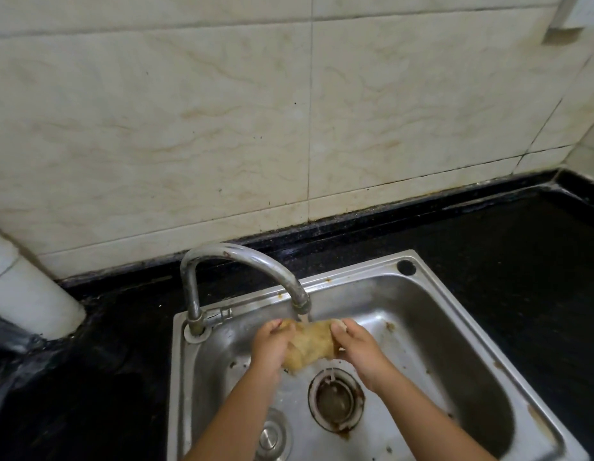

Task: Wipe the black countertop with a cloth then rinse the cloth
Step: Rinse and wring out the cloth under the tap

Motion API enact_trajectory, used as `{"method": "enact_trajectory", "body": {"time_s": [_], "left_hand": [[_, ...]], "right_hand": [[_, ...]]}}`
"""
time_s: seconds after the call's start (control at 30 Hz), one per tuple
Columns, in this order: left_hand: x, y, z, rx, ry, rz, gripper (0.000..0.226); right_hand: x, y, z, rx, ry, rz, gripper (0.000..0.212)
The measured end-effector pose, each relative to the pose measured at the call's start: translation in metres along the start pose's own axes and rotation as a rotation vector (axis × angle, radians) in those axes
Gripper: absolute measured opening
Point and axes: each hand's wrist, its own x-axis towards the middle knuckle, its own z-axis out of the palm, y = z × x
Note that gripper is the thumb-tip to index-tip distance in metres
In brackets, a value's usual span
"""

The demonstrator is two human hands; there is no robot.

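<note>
Head view: both hands' fingers grasp cloth (310,344) ends under faucet (242,261); long axis left-right.

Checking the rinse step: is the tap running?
On: a thin stream falls from the tap spout onto the cloth, dripping toward the drain.

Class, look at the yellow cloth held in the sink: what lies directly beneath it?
Under the cloth, held by the left hand and right hand, lies the sink floor with its drain strainer. The cloth hides part of the floor.
</note>
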Motion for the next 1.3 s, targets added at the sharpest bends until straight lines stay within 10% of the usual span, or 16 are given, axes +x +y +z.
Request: {"method": "enact_trajectory", "body": {"time_s": [0.33,0.47,0.83,1.13,1.3], "left_hand": [[0.001,-0.011,0.033,-0.534,-0.008,-0.217,0.029],[-0.008,-0.017,0.045,-0.711,-0.099,-0.313,0.03],[-0.001,-0.024,0.022,-0.534,0.028,-0.165,0.041],[-0.008,-0.034,0.031,-0.837,-0.272,-0.397,0.051],[0.0,-0.045,0.015,-0.429,-0.176,-0.254,0.03]], "right_hand": [[-0.006,0.023,0.031,-0.654,0.032,-0.366,0.047],[0.021,0.032,0.022,-0.91,0.168,-0.218,0.063],[-0.001,0.019,0.032,-0.594,-0.044,-0.336,0.04],[0.026,0.013,0.024,-1.012,0.155,-0.126,0.05],[0.019,-0.003,0.009,-0.515,0.035,-0.069,0.039]]}}
